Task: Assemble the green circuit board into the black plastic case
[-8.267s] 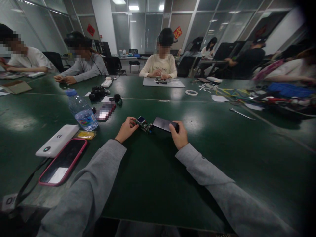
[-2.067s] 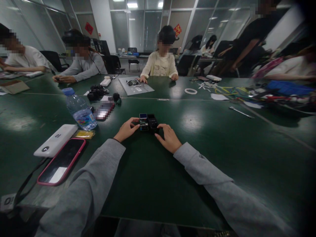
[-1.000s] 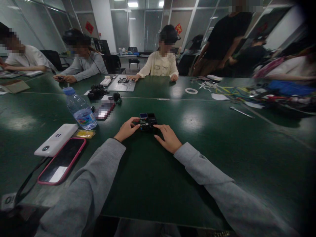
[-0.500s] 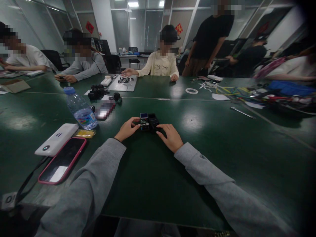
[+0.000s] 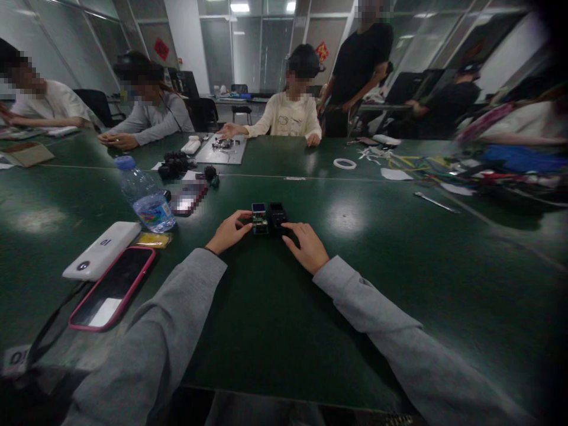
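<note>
A small bare circuit board (image 5: 260, 223) with a little screen at its top lies on the green table. Close on its right is a small black device (image 5: 277, 216) with a dark display. My left hand (image 5: 228, 232) comes in from the left, its thumb and fingertips apart, touching the board's left edge. From the other side my right hand (image 5: 307, 245) meets the lower right edge of the black device with its fingertips, thumb and fingers spread. Neither hand is visibly wrapped round a thing.
To my left are a water bottle (image 5: 145, 198), a white power bank (image 5: 102, 249), a phone in a pink case (image 5: 113, 288) and a yellow packet (image 5: 153, 239). A wrench (image 5: 437, 202) and tangled cables (image 5: 501, 171) lie right. A person (image 5: 293, 112) sits opposite.
The black device has turned straighter and shifted slightly right, apart from the circuit board. My hands have barely moved. The standing person in black has moved left.
</note>
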Action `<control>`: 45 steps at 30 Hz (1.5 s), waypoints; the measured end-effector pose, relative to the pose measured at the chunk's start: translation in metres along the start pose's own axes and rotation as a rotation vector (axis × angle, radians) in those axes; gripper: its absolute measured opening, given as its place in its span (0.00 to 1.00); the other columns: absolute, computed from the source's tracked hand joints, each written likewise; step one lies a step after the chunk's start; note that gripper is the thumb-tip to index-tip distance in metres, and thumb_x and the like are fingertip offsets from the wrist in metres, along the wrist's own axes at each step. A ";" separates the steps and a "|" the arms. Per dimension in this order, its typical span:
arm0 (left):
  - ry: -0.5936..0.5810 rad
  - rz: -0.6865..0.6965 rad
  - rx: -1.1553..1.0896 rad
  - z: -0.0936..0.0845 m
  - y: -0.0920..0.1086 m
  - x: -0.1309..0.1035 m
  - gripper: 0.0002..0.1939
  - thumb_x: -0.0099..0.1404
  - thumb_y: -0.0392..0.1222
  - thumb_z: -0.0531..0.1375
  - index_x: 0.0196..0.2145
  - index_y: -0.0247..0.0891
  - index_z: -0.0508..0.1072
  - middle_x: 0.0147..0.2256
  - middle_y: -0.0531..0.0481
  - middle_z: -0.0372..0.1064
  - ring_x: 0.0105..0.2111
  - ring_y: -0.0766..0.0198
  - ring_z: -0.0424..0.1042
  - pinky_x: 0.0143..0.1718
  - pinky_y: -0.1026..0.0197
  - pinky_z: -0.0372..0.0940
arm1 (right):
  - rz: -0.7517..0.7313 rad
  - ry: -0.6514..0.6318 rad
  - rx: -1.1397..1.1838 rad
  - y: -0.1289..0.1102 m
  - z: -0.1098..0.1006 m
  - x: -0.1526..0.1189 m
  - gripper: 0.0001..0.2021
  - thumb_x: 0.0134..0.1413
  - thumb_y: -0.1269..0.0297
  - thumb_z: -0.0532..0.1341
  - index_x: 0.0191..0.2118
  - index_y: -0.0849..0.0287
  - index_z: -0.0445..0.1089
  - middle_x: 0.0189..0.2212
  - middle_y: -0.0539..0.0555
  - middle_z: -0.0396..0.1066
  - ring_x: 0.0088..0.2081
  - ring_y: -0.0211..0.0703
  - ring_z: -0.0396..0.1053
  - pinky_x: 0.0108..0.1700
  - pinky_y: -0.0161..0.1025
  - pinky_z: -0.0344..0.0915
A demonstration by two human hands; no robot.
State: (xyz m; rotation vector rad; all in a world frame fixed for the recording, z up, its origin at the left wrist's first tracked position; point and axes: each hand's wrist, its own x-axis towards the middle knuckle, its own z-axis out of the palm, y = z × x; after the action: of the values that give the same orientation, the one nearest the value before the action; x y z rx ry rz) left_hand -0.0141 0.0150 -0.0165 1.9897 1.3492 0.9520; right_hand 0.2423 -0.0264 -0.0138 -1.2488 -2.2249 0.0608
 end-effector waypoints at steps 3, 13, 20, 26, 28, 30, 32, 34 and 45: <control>-0.001 0.001 0.003 0.000 -0.001 0.000 0.20 0.62 0.44 0.58 0.52 0.42 0.65 0.50 0.45 0.68 0.35 0.64 0.72 0.42 0.53 0.68 | -0.011 0.007 0.007 0.002 0.002 0.000 0.17 0.63 0.60 0.52 0.54 0.58 0.62 0.45 0.58 0.67 0.47 0.51 0.63 0.46 0.50 0.65; 0.002 0.011 0.016 0.001 -0.001 0.000 0.21 0.62 0.44 0.58 0.52 0.42 0.64 0.50 0.45 0.68 0.36 0.64 0.71 0.42 0.53 0.68 | -0.066 0.014 0.053 0.000 0.001 0.000 0.16 0.62 0.62 0.53 0.54 0.57 0.62 0.44 0.57 0.67 0.47 0.49 0.64 0.48 0.50 0.65; -0.009 0.006 0.049 0.000 0.003 -0.001 0.21 0.62 0.43 0.58 0.53 0.43 0.63 0.49 0.46 0.68 0.35 0.65 0.71 0.42 0.53 0.67 | -0.070 0.008 0.062 -0.001 0.000 0.001 0.16 0.61 0.63 0.54 0.53 0.57 0.63 0.44 0.57 0.67 0.46 0.49 0.64 0.48 0.50 0.65; -0.014 -0.003 0.057 0.000 0.004 -0.002 0.22 0.61 0.43 0.58 0.53 0.44 0.63 0.49 0.46 0.68 0.35 0.65 0.71 0.41 0.54 0.67 | -0.066 -0.005 0.067 -0.001 -0.001 0.001 0.15 0.61 0.63 0.54 0.53 0.55 0.63 0.46 0.57 0.67 0.47 0.50 0.64 0.47 0.51 0.65; -0.016 -0.003 0.059 0.000 0.004 -0.002 0.22 0.61 0.43 0.58 0.53 0.44 0.64 0.49 0.46 0.68 0.35 0.65 0.71 0.42 0.54 0.67 | -0.069 -0.008 0.066 -0.002 -0.002 0.001 0.15 0.61 0.63 0.54 0.53 0.55 0.63 0.46 0.57 0.67 0.48 0.50 0.64 0.46 0.51 0.65; -0.014 -0.002 0.060 0.000 0.004 -0.002 0.21 0.61 0.43 0.58 0.53 0.44 0.64 0.49 0.47 0.68 0.35 0.65 0.71 0.42 0.54 0.67 | -0.075 -0.008 0.064 -0.002 -0.002 0.001 0.15 0.61 0.63 0.54 0.53 0.55 0.63 0.46 0.57 0.67 0.48 0.50 0.64 0.46 0.51 0.65; -0.011 -0.002 0.059 0.000 0.004 -0.001 0.21 0.61 0.43 0.59 0.53 0.44 0.64 0.48 0.47 0.68 0.35 0.65 0.71 0.42 0.54 0.67 | -0.078 -0.006 0.064 -0.003 -0.002 0.001 0.15 0.61 0.63 0.55 0.53 0.55 0.63 0.46 0.57 0.67 0.48 0.50 0.64 0.46 0.51 0.65; -0.010 -0.002 0.058 0.000 0.003 -0.001 0.22 0.61 0.43 0.59 0.53 0.44 0.64 0.49 0.46 0.68 0.34 0.65 0.71 0.42 0.54 0.67 | -0.079 -0.006 0.063 -0.003 -0.002 0.001 0.15 0.60 0.63 0.55 0.53 0.55 0.63 0.46 0.57 0.66 0.48 0.50 0.64 0.46 0.51 0.65; -0.016 -0.009 0.070 0.000 0.004 -0.001 0.22 0.61 0.43 0.59 0.53 0.44 0.63 0.49 0.46 0.68 0.35 0.65 0.71 0.42 0.53 0.67 | -0.078 -0.013 0.053 -0.002 -0.001 0.001 0.16 0.61 0.63 0.54 0.54 0.56 0.62 0.46 0.57 0.66 0.48 0.50 0.63 0.47 0.50 0.65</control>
State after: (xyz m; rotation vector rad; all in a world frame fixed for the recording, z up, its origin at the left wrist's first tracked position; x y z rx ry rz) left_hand -0.0126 0.0125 -0.0135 2.0371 1.3994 0.8939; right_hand 0.2406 -0.0272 -0.0120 -1.1349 -2.2660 0.0968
